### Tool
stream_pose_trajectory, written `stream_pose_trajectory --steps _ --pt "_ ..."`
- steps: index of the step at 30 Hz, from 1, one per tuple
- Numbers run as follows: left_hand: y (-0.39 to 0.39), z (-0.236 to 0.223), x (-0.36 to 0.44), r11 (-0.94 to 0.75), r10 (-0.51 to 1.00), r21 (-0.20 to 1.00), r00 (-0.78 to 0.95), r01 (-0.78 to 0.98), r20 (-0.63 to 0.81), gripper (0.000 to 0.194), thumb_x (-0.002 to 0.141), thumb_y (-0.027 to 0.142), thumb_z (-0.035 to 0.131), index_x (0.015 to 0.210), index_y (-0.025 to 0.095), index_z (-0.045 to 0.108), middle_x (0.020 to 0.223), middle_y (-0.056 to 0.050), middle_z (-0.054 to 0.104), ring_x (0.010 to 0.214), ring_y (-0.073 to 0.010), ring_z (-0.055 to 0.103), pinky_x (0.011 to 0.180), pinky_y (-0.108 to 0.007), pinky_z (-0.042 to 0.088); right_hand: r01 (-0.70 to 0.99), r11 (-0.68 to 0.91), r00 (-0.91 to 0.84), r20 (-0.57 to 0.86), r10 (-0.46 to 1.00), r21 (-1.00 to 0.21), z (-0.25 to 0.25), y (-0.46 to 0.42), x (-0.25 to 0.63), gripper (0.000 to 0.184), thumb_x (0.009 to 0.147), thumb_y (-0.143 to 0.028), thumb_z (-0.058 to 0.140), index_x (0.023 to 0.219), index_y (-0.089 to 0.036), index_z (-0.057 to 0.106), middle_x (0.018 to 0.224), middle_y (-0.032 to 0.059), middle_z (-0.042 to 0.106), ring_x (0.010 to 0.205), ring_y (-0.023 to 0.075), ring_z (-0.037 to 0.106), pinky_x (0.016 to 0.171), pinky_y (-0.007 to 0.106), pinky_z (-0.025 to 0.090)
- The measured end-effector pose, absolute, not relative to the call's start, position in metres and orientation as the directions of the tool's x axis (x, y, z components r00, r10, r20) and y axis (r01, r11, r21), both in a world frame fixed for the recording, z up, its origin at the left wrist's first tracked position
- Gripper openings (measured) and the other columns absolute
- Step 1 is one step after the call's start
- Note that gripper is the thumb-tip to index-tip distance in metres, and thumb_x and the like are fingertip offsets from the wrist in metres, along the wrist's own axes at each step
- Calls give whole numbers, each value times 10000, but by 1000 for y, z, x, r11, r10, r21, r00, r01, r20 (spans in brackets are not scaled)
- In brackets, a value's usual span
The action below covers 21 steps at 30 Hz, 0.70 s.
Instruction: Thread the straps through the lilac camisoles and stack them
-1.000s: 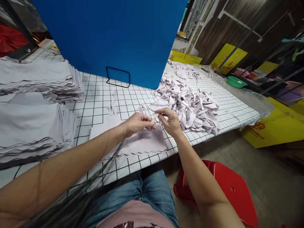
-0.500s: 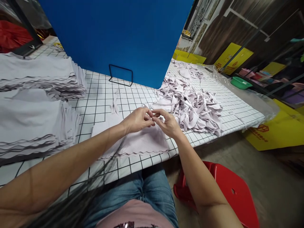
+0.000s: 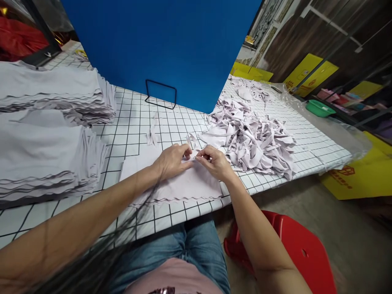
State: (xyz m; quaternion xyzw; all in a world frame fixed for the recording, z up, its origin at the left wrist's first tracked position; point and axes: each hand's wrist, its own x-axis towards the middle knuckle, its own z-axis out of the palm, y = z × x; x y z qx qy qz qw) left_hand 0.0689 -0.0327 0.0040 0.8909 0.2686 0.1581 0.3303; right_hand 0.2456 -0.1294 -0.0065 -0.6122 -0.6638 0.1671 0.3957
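Observation:
A flat, layered piece of pale lilac fabric (image 3: pixel 186 185) with a wavy front edge lies on the table before me. My left hand (image 3: pixel 174 161) rests on its upper part, thumb and fingers pinched at the far edge. Just to the right, my right hand (image 3: pixel 214 163) pinches the same edge between thumb and fingertips, close to the left fingertips. A thin fabric strip (image 3: pixel 192 141) curls up behind the fingers. What exactly lies between the fingertips is partly hidden.
Stacks of folded pale fabric (image 3: pixel 39 151) stand at left. A heap of fabric strips (image 3: pixel 251 139) lies at right on the checked tablecloth (image 3: pixel 131 112). Behind rises a blue panel (image 3: pixel 162 45) with a black wire stand (image 3: pixel 161 94). A red stool (image 3: pixel 303 249) is at lower right.
Both hands have come down onto the fabric's far edge, from fingertips meeting just above it. The curled strip behind them now shows more. The view has shifted slightly.

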Motion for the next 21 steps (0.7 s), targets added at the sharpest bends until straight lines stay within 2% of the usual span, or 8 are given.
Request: stream_pose_trajectory --steps 3,10,16,21 --pt "-30 -8 69 -743 537 540 833 394 131 201 763 365 667 826 182 615 888 -57 667 919 -240 548 752 -329 422 671 200 90 346 934 -714 -12 -129 247 111 915 -286 605 866 -197 649 838 22 565 762 136 519 676 268 425" --pt "-36 -16 72 -656 585 658 800 370 133 140 802 296 620 734 175 641 776 -21 659 827 -181 557 707 -279 397 635 268 -4 344 939 -724 -22 -128 246 103 932 -275 591 900 -213 667 859 22 584 828 146 568 755 288 452" --pt "-36 -19 74 -633 619 669 773 390 136 165 789 312 632 717 177 691 742 -24 659 750 -168 571 670 -276 401 652 261 -39 313 949 -712 -21 -129 243 110 925 -286 605 876 -215 673 839 16 621 790 144 579 726 285 451" --pt "-37 -17 74 -610 637 676 764 413 107 164 784 308 628 706 182 699 740 -25 676 739 -174 589 711 -300 427 661 268 -53 313 948 -701 -19 -130 243 116 931 -274 594 872 -212 673 840 21 625 793 145 584 734 285 455"
